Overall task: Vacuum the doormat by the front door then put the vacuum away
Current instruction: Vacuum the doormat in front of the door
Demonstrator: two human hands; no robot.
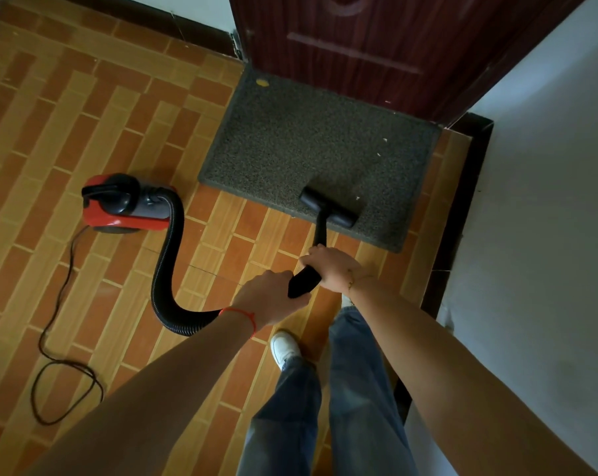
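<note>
On the brick-patterned tile floor, one coarse grey doormat lies before the door. Both hands, left and right, curl their fingers round one black wand; its flat nozzle rests on the mat's near edge. One ribbed hose joins the red vacuum.

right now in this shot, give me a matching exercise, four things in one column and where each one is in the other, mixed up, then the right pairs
Things:
1. floor nozzle
2. vacuum body
3. power cord
4. yellow scrap

Places:
A. looped on the tiles, bottom left
B. far corner of the doormat, by the door
C. near edge of the doormat
D. on the tiles, left of the doormat

Pairs: 1-C, 2-D, 3-A, 4-B

Both hands, left and right, grip the black wand.
</note>
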